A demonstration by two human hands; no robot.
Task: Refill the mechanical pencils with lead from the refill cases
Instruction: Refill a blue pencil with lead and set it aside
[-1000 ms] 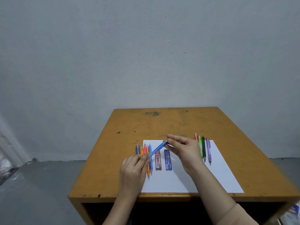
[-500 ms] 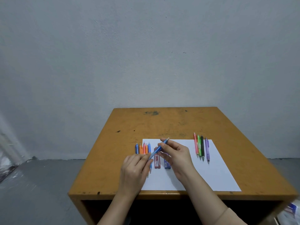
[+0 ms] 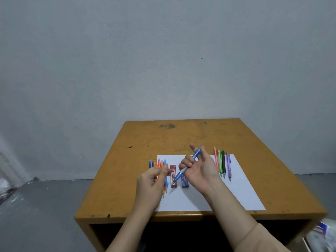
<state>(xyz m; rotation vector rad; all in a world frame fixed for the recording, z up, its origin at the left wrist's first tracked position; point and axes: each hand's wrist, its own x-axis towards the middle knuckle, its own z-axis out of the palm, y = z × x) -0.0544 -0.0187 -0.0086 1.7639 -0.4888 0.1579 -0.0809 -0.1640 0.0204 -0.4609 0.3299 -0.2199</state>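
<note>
My right hand [image 3: 201,170] grips a blue mechanical pencil [image 3: 195,155] above the white paper [image 3: 240,190], tilted with its tip down-left over the refill cases. My left hand [image 3: 151,182] hovers just left of that tip, apart from it, with thumb and fingers pinched together; nothing shows between them. A red refill case [image 3: 173,176] and a blue refill case [image 3: 185,182] lie side by side on the paper, the blue one partly behind my right hand. Several blue and orange pencils [image 3: 159,163] lie at the paper's left edge, partly under my left hand.
Several pencils, pink, green, black and purple [image 3: 223,162], lie in a row on the paper's right side. The paper rests on a small worn yellow table [image 3: 181,135] against a grey wall. A packet [image 3: 320,231] shows at the lower right corner.
My left hand has let go of the blue pencil's lower end and drawn back left. My right hand now holds the pencil alone, turned palm-up and shifted right.
</note>
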